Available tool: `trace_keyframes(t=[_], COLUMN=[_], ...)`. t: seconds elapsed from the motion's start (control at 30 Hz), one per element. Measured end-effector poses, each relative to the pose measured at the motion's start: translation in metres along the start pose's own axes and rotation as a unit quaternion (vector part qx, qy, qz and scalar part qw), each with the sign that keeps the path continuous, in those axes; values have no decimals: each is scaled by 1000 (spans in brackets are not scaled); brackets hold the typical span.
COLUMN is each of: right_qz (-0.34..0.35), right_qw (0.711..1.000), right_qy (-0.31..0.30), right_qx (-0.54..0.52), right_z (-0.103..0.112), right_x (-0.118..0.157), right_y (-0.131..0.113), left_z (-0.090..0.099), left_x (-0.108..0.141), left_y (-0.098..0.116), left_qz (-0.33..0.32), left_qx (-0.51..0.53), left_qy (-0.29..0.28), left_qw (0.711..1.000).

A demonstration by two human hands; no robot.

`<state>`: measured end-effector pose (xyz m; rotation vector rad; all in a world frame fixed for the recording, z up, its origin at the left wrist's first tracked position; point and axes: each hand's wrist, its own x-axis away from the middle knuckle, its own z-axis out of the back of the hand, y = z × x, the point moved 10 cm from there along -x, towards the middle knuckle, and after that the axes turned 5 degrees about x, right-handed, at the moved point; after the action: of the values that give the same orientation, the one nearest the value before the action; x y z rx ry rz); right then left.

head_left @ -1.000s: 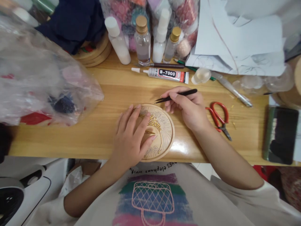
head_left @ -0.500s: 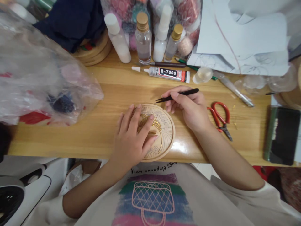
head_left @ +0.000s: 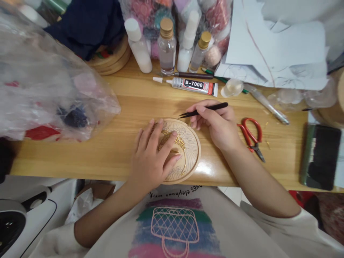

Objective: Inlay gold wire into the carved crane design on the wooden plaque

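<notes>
A round wooden disc [head_left: 194,157] with fine dark drawn lines lies flat near the table's front edge. Gold wire pieces [head_left: 179,140] form part of a pattern on its middle. My left hand [head_left: 150,154] rests over the disc's left half with fingers spread, hiding that side. Just beyond the disc's upper right rim, my right hand [head_left: 217,123] holds black tweezers [head_left: 215,106] between thumb and fingers. The tweezers' tips point left, slightly apart, with nothing visible between them.
Red-handled cutting pliers [head_left: 252,136] lie right of my right hand. A B-7000 glue tube [head_left: 195,85] lies behind, before several bottles [head_left: 167,50]. A plastic bag [head_left: 53,82] covers the left side. At the right lies a dark phone [head_left: 322,156]; papers [head_left: 279,46] are behind.
The view has shifted slightly. Both hands, the tweezers and the disc keep the same places relative to one another.
</notes>
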<state>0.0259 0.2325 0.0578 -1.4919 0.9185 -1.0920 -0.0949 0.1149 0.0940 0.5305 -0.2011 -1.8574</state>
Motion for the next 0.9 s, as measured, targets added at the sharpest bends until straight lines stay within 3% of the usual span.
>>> trace_keyframes(t=[0.17,0.33,0.53,0.67,0.77,0.9], right_qz=[-1,-2,2,1,2,-7], right_qw=[1000,1000,1000,1000,1000,1000], right_qy=[-9,-6,-9,-10,-13,-16], right_qx=[5,-1,-13,-5,-9,-24], right_z=[-1,0,0,0,-1,0], right_x=[0,-1,-2,-2,-3,-5], right_y=[1,1,0,0,0,2], left_z=[12,21,44,51,62,57], left_x=[2,1,0,-8,-22,-57], left_y=[-7,-20,-34,-45,-47,-54], left_qz=[14,71,96,95,45,1], left_qx=[76,152,156,141,131,167], left_qy=[48,73,145,129,129,59], left_qw=[996,983,972,977,982,984])
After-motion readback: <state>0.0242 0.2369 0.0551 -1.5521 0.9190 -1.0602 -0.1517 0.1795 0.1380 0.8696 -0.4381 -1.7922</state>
